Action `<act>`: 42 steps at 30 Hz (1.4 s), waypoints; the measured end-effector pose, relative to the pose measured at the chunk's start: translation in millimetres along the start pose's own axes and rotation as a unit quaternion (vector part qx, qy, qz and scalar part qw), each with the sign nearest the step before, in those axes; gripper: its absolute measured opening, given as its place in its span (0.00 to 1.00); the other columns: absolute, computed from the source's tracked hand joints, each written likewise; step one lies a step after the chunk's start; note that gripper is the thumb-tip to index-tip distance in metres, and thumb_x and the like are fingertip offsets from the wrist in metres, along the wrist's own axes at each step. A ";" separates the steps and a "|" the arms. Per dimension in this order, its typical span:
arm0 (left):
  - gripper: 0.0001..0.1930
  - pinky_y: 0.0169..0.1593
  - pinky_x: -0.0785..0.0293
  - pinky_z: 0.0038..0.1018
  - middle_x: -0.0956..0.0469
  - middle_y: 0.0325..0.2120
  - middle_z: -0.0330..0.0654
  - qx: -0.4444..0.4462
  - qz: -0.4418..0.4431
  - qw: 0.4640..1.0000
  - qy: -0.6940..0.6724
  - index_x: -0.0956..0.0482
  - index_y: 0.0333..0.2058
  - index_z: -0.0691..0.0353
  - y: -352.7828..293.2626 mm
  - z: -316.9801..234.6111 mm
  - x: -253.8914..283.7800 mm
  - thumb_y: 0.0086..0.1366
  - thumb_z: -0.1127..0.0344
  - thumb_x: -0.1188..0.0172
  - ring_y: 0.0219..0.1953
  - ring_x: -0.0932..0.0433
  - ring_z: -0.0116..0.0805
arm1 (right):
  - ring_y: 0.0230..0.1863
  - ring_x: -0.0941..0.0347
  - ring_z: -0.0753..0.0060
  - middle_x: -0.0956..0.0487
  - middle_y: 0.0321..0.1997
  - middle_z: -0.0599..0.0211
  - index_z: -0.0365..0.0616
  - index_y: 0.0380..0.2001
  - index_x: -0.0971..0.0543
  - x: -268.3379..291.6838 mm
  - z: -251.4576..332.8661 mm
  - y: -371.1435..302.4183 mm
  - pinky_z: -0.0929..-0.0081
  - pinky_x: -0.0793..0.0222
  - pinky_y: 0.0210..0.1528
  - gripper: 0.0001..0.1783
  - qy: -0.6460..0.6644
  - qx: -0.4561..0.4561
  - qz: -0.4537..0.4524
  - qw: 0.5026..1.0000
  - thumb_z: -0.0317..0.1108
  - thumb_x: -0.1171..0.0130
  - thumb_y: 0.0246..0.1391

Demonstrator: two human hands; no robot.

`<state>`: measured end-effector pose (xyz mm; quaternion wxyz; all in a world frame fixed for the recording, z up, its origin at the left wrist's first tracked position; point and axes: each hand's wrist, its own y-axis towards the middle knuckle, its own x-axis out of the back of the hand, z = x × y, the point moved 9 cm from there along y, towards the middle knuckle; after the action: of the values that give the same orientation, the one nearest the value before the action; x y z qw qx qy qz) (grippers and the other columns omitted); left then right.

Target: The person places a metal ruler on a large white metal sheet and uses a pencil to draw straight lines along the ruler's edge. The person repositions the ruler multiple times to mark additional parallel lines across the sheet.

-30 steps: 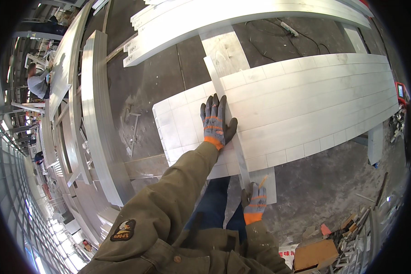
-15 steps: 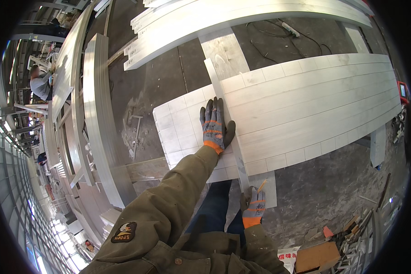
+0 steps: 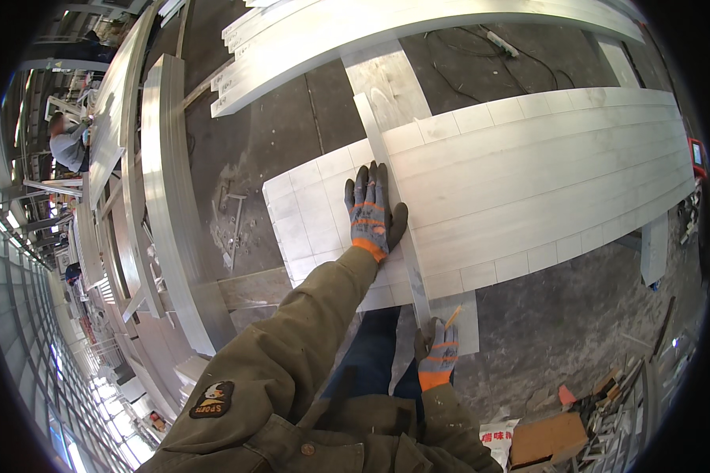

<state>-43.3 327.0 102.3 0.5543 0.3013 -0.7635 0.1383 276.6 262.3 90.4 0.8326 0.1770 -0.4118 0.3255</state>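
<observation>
My left hand [image 3: 368,206], in a grey and orange work glove with dark fingertips, lies flat on a row of silver metal profiles [image 3: 544,173]. Its fingers are stretched out, and the thumb rests against a long, narrow metal bar [image 3: 396,193] laid across the row. Thin lines cross the profiles on both sides of the bar. By the bar's near end, my right hand [image 3: 439,351] is closed, with a thin yellow stick, apparently a pencil [image 3: 453,317], poking out of it. The right thumb is at the bar's end; whether it grips the bar too, I cannot tell.
More long profiles [image 3: 308,75] lie beyond, and a stack [image 3: 164,197] stands to the left. Wide supports [image 3: 383,83] run underneath. A cable [image 3: 521,67] trails on the far floor. At lower right are a cardboard box [image 3: 548,441] and metal offcuts. A person [image 3: 69,142] works at far left.
Both hands and the bar keep their places on the profiles. Only the whole view has shifted very slightly.
</observation>
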 end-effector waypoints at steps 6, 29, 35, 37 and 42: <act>0.44 0.77 0.58 0.57 0.40 0.73 0.58 0.003 0.021 0.999 0.024 0.45 0.74 0.68 0.0 9.0 -12.1 0.65 0.52 0.41 0.76 0.47 0.60 | 0.58 0.30 0.26 0.24 0.58 0.39 0.36 0.65 0.28 -12.4 -10.1 -10.5 0.42 0.29 0.60 0.32 0.022 -0.077 0.095 0.992 0.32 0.35 0.57; 0.42 0.77 0.60 0.56 0.40 0.73 0.59 -0.016 -0.005 1.000 -0.012 0.45 0.75 0.68 -1.9 6.9 -6.3 0.67 0.53 0.44 0.76 0.47 0.60 | 0.50 0.26 0.31 0.21 0.52 0.41 0.34 0.56 0.25 1.4 1.3 7.4 0.44 0.27 0.51 0.27 0.025 -0.045 0.062 0.997 0.29 0.30 0.54; 0.43 0.77 0.60 0.56 0.40 0.73 0.59 -0.015 -0.004 1.000 -0.006 0.45 0.75 0.68 -1.4 7.2 -7.7 0.67 0.52 0.44 0.76 0.47 0.60 | 0.50 0.26 0.31 0.21 0.53 0.42 0.34 0.56 0.25 -1.5 -1.4 6.6 0.45 0.27 0.49 0.27 0.025 -0.048 0.072 0.996 0.29 0.30 0.54; 0.43 0.77 0.60 0.56 0.40 0.73 0.59 -0.016 -0.004 1.000 -0.005 0.45 0.75 0.68 -1.6 6.8 -7.5 0.67 0.52 0.44 0.76 0.47 0.60 | 0.50 0.26 0.31 0.21 0.52 0.42 0.34 0.56 0.25 -2.7 -2.9 5.9 0.45 0.27 0.49 0.27 0.023 -0.049 0.074 0.996 0.29 0.30 0.54; 0.43 0.77 0.59 0.56 0.39 0.72 0.59 -0.009 -0.001 1.000 -0.004 0.45 0.75 0.68 -1.4 7.9 -9.2 0.66 0.53 0.44 0.76 0.47 0.60 | 0.51 0.27 0.31 0.22 0.54 0.42 0.34 0.57 0.25 -0.7 -0.6 8.0 0.44 0.27 0.50 0.28 0.024 -0.036 0.070 0.997 0.28 0.32 0.53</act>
<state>-46.6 324.3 90.8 0.5537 0.2979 -0.7667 0.1293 271.1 268.2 89.6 0.8230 0.1095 -0.4150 0.3720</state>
